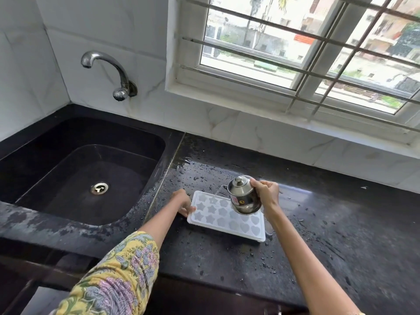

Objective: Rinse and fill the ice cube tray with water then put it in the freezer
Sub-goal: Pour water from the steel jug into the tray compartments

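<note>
- White ice cube tray (pixel 227 218) flat on our wet black worktop (pixel 318 246), right of sink (pixel 79 173).
- Left hand (pixel 183 202) pinches tray's left edge.
- Right hand (pixel 267 192) grips steel kettle (pixel 243 195), tilted, thin stream onto tray.
- Tap (pixel 109 71) behind.

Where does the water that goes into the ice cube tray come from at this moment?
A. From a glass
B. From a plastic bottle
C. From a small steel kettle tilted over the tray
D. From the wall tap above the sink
C: the right hand tilts a small steel kettle over the white ice cube tray on the counter, and a thin stream leaves its spout, while the left hand holds the tray's edge.
</note>
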The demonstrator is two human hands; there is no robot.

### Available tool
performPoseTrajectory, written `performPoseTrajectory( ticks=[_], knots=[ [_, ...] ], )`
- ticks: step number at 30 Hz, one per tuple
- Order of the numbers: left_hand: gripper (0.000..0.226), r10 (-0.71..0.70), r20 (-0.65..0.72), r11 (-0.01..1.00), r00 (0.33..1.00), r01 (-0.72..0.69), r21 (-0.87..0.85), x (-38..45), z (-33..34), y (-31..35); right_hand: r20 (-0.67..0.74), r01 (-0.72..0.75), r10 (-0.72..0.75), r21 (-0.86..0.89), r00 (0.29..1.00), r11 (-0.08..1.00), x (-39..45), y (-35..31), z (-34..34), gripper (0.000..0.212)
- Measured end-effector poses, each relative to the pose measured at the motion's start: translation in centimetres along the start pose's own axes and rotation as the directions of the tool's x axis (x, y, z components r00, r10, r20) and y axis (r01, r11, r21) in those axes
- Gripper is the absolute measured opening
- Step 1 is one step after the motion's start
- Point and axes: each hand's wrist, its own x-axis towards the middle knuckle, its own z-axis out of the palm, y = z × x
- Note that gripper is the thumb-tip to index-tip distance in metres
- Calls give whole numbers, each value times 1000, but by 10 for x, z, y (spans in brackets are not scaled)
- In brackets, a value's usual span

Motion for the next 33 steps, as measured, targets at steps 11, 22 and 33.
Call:
performPoseTrajectory(
  ticks=[11,22,33],
  knots=[
    [49,17,-33,1000,999,-17,-6,-1,1,-1,-33,-13,20,203,999,979,-2,-10,-14,14],
    [35,19,-57,1000,998,-19,-13,1,3,2,-63,-11,18,110,998,994,-7,-5,-25,44],
    [28,-6,-49,1000,999,5,-30,-5,1,6,-85,-25,31,74,996,997,-6,-3,-27,38]
  ],
)
